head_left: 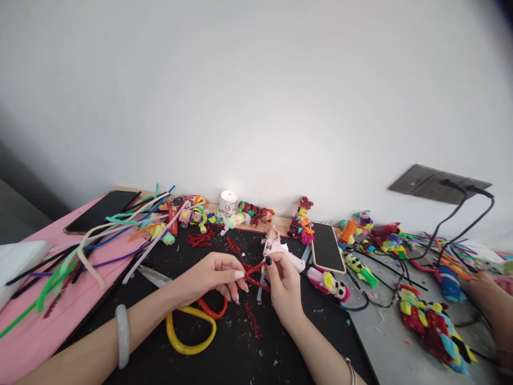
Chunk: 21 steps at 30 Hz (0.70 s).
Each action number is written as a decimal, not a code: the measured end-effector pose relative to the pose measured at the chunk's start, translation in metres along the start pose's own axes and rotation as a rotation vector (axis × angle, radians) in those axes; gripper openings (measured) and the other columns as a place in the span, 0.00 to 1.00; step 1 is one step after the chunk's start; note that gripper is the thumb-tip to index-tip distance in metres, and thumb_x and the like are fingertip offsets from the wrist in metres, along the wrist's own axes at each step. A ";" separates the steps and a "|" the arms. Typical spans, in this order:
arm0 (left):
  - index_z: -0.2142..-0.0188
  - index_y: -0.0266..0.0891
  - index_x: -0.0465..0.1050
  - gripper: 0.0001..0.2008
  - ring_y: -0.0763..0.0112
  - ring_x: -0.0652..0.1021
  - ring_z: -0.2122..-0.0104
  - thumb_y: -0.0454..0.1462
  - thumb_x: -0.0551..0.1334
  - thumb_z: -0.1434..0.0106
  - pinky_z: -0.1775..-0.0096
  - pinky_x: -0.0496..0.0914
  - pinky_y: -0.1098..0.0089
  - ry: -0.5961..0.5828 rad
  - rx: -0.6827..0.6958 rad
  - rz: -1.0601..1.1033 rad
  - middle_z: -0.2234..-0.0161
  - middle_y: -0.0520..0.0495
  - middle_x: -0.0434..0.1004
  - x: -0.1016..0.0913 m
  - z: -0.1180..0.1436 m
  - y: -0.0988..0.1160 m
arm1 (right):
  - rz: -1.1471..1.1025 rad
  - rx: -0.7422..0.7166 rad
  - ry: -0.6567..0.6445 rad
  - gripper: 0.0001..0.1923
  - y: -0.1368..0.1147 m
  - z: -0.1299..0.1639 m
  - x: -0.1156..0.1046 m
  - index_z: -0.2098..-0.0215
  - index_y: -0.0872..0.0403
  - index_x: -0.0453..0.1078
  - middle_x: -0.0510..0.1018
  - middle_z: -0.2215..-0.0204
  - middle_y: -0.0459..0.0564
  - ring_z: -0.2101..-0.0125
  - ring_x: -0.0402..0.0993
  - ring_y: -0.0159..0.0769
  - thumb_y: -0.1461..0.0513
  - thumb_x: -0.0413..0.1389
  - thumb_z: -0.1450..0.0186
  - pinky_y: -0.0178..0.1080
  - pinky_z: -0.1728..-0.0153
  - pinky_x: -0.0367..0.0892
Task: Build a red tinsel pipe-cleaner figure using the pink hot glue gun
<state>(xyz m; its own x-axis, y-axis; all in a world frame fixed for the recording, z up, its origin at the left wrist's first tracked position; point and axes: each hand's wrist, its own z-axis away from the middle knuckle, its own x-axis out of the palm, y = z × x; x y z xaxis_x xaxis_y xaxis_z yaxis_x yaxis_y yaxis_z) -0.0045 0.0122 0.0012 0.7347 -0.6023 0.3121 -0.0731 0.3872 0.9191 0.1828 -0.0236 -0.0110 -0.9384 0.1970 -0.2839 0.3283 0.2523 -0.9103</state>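
Between my hands is a piece of red tinsel pipe cleaner (253,271) with several short arms. My right hand (285,291) pinches one side of it between thumb and forefinger. My left hand (214,275) has its thumb and forefinger closed at the other side, the other fingers loosely curled. Below my left hand lie scissors (191,350) with yellow and red handles, blades partly hidden by the wrist. A loose red tinsel strip (251,320) rests on the black mat (224,363). Just behind my right hand is a pale pink glue gun (276,243).
Many coloured pipe cleaners (96,255) lie on the pink surface (24,347) at left, beside a dark phone (100,211). Pipe-cleaner figures (301,219) and a paper cup (228,203) line the wall. Another phone (327,247), black cables and another person's hand (487,291) are at right.
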 end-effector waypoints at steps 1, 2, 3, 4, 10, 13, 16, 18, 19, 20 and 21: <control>0.68 0.33 0.70 0.12 0.71 0.79 0.77 0.42 0.65 0.43 0.74 0.71 0.74 0.007 0.008 -0.001 0.70 0.43 0.81 0.000 0.000 0.000 | 0.008 -0.003 0.006 0.11 0.000 0.000 0.000 0.71 0.53 0.63 0.65 0.78 0.42 0.78 0.60 0.30 0.58 0.47 0.33 0.33 0.78 0.56; 0.68 0.33 0.70 0.13 0.71 0.79 0.77 0.43 0.64 0.43 0.74 0.71 0.75 0.011 0.014 -0.006 0.70 0.43 0.81 0.000 0.000 0.001 | 0.017 -0.008 0.010 0.11 0.000 -0.001 0.000 0.71 0.54 0.63 0.65 0.79 0.42 0.78 0.60 0.31 0.58 0.48 0.33 0.33 0.78 0.56; 0.69 0.33 0.70 0.13 0.71 0.79 0.77 0.43 0.64 0.43 0.75 0.70 0.75 0.012 0.018 -0.015 0.71 0.43 0.81 0.000 0.000 0.001 | 0.028 -0.015 0.012 0.10 -0.001 -0.001 0.000 0.71 0.54 0.63 0.65 0.79 0.42 0.78 0.61 0.31 0.58 0.48 0.33 0.33 0.77 0.57; 0.69 0.33 0.70 0.13 0.71 0.79 0.77 0.43 0.64 0.43 0.75 0.70 0.75 0.013 0.019 -0.028 0.71 0.43 0.80 0.000 0.000 0.001 | 0.038 -0.023 0.013 0.10 -0.001 -0.001 0.000 0.71 0.54 0.63 0.65 0.79 0.42 0.78 0.61 0.31 0.58 0.48 0.33 0.33 0.77 0.57; 0.71 0.33 0.70 0.12 0.70 0.79 0.76 0.42 0.63 0.42 0.74 0.70 0.73 0.000 0.032 -0.144 0.72 0.44 0.80 0.003 -0.001 0.000 | 0.058 -0.063 0.013 0.10 -0.001 -0.001 0.000 0.71 0.54 0.65 0.67 0.79 0.43 0.78 0.63 0.31 0.58 0.49 0.35 0.33 0.76 0.60; 0.71 0.33 0.70 0.12 0.69 0.79 0.76 0.42 0.62 0.42 0.74 0.71 0.73 -0.006 0.035 -0.161 0.72 0.44 0.80 0.002 -0.001 -0.001 | 0.054 -0.065 0.015 0.10 0.000 -0.001 0.000 0.71 0.54 0.65 0.67 0.78 0.44 0.77 0.63 0.32 0.58 0.49 0.35 0.33 0.76 0.60; 0.70 0.33 0.70 0.12 0.69 0.79 0.75 0.42 0.61 0.41 0.73 0.71 0.73 -0.006 0.045 -0.172 0.70 0.44 0.80 0.001 -0.001 -0.001 | 0.056 -0.067 0.011 0.10 0.000 -0.001 -0.001 0.71 0.54 0.65 0.68 0.78 0.44 0.77 0.64 0.32 0.58 0.49 0.34 0.33 0.75 0.60; 0.69 0.33 0.70 0.11 0.69 0.80 0.75 0.42 0.61 0.41 0.73 0.71 0.73 -0.009 0.056 -0.186 0.70 0.44 0.80 0.001 -0.001 -0.001 | 0.055 -0.066 0.009 0.10 0.000 -0.002 -0.001 0.71 0.54 0.65 0.68 0.78 0.44 0.77 0.63 0.32 0.59 0.49 0.34 0.33 0.75 0.60; 0.69 0.33 0.70 0.11 0.69 0.80 0.75 0.42 0.61 0.40 0.73 0.71 0.73 -0.011 0.061 -0.193 0.70 0.45 0.79 0.001 -0.001 -0.001 | 0.052 -0.065 0.007 0.10 -0.001 -0.002 -0.001 0.71 0.54 0.65 0.68 0.78 0.44 0.77 0.63 0.31 0.59 0.49 0.34 0.33 0.75 0.60; 0.70 0.33 0.70 0.11 0.69 0.80 0.75 0.42 0.61 0.40 0.73 0.71 0.73 -0.013 0.063 -0.200 0.70 0.45 0.79 0.000 -0.001 -0.001 | 0.050 -0.061 0.003 0.10 -0.001 -0.002 0.000 0.71 0.54 0.65 0.67 0.79 0.43 0.77 0.63 0.31 0.59 0.49 0.34 0.33 0.76 0.59; 0.70 0.33 0.70 0.11 0.69 0.80 0.75 0.41 0.60 0.40 0.73 0.71 0.73 -0.016 0.063 -0.205 0.71 0.45 0.79 0.000 -0.002 -0.001 | 0.047 -0.057 -0.001 0.10 -0.001 -0.003 0.000 0.71 0.54 0.65 0.67 0.79 0.43 0.78 0.63 0.31 0.59 0.49 0.34 0.33 0.76 0.59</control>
<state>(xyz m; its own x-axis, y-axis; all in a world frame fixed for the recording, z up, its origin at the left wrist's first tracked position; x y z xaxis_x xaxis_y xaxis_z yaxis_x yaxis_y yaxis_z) -0.0032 0.0129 0.0004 0.7281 -0.6749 0.1200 0.0344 0.2108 0.9769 0.1832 -0.0213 -0.0095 -0.9220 0.2088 -0.3260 0.3774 0.2968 -0.8772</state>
